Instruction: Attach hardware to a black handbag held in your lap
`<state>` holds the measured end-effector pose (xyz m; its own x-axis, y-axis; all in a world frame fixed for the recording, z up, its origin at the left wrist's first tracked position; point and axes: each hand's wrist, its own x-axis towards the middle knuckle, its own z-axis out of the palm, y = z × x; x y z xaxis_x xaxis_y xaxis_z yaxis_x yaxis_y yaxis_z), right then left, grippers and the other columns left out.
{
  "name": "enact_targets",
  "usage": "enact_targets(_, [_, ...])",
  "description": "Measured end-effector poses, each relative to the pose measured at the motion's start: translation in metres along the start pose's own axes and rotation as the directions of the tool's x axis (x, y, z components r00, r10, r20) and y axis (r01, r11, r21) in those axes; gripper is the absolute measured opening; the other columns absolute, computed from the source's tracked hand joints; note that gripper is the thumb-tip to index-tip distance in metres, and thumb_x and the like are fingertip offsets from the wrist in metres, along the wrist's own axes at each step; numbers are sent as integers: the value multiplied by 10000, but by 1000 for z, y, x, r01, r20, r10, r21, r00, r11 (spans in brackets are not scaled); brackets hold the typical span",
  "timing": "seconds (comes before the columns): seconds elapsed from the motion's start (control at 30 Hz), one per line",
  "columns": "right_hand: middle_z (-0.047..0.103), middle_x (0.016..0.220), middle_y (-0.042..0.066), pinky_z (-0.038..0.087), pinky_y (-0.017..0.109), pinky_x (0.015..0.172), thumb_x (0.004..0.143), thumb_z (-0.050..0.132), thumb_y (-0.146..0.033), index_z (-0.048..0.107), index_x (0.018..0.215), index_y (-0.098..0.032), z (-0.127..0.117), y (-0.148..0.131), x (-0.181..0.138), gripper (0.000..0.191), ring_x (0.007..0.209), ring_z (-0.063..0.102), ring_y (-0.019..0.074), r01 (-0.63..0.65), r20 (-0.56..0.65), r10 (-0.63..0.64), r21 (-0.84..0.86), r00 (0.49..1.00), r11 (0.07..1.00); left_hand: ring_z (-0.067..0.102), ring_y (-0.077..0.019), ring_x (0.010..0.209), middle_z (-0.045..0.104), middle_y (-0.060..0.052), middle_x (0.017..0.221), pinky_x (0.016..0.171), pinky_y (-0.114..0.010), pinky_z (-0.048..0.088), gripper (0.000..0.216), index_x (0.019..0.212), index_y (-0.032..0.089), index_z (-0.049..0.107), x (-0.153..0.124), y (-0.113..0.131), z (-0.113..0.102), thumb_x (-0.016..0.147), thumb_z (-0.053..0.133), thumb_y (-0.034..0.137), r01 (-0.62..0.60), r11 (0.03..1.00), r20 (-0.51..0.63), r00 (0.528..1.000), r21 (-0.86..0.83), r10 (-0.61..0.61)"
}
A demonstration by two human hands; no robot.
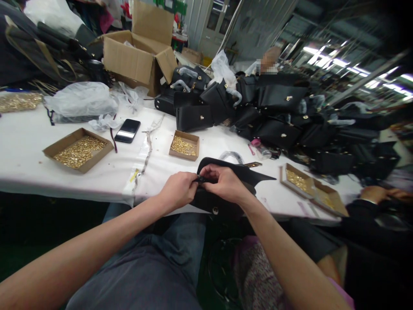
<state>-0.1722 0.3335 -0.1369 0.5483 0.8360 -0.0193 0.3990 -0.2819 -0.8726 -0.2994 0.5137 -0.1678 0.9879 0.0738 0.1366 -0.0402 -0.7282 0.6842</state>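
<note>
A black handbag lies at the table's front edge, its flap spread over the tabletop and a round metal fitting on its near face. Over its left side, my left hand pinches a small black strap-like piece. My right hand grips the same piece from the other side, with thumb and fingers curled together. The fingers hide most of that piece, so its exact form cannot be made out. Behind the bag lies a gold zipper-like strip.
Cardboard trays of small gold hardware stand left, behind my hands and right. A phone lies on the white table. Black handbags are piled behind, near an open carton. A co-worker's hands are at right.
</note>
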Motion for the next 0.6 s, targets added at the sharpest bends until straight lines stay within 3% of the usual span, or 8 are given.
enact_targets(0.3, [804,1002,15,581,347,856,832,762,-167,764,1089,-216,10,0,1,261,933,763,231,-74,-67,67,-95,995,993,689,-255,815,756,-95,863,721,-350,413,229,814,200,725,-2,-12,2,993,582,215,-1,992,-19,1000,-124,-1])
enact_targets(0.6, [792,1047,39,593,383,918,864,844,-277,737,1119,-215,13,-4,0,283,978,755,247,-98,-71,94,-55,993,994,670,-203,751,760,-58,803,709,-308,447,239,805,175,791,1,-22,0,959,609,191,-21,956,-22,1000,-294,15])
